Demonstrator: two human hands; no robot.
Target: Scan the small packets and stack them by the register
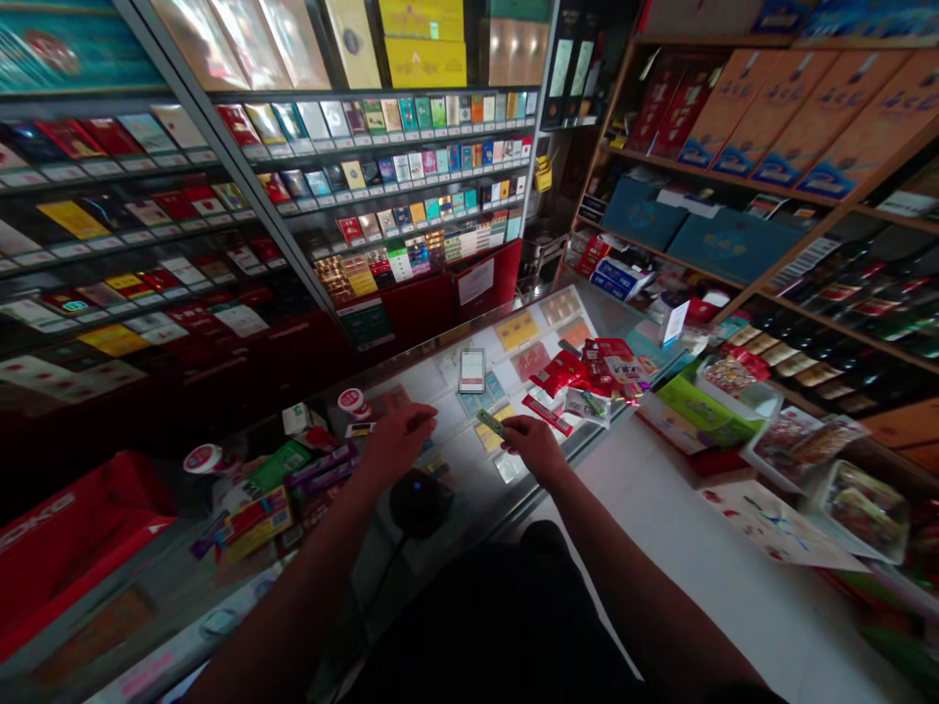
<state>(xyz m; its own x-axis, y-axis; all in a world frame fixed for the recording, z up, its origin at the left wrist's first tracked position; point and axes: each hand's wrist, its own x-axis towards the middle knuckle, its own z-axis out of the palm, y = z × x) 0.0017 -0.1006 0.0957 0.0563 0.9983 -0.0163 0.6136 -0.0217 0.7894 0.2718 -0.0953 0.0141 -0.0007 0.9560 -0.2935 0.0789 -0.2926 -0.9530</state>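
My right hand [534,445] pinches one end of a slim green packet [490,423] above the glass counter [451,469]. What the packet contains cannot be made out. My left hand [396,442] is over the counter further left, its fingers loosely bent and apart, with nothing visible in them. Just below it stands a dark rounded device [420,504] with a small blue light and a cable. Ahead, between both hands, is a small framed panel [471,372] with a white face. Right of my right hand lie red snack packets [561,374] and a silvery packet [587,406].
Two white tubs with red lids, one a small tub [354,403], stand on the left. Near them lie colourful packs [256,518] and a red box [80,538]. Shelves of cigarette packs [411,166] rise ahead. Open food boxes [799,440] and a bottle rack [851,284] are on the right.
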